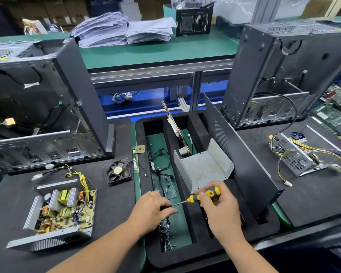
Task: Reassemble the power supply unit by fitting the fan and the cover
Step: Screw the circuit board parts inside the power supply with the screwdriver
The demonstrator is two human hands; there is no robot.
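Near the middle of the bench, the right hand (pixel 220 205) wraps its grip round a yellow-and-black screwdriver (pixel 204 196), tip pointing left to the left hand (pixel 152 208), whose fingers pinch something too small to make out over the foam tray (pixel 195 259). The open power supply (pixel 61 211) sits near left, the fan (pixel 118 171) just beyond it, and the grey cover (pixel 203 166) stands in the tray.

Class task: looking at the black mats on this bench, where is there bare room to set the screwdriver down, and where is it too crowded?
Bare mat lies in front of the fan, right of the open power supply, and on the right mat nearer than the second power supply. The foam tray is crowded: screws, cables, the cover and both hands.
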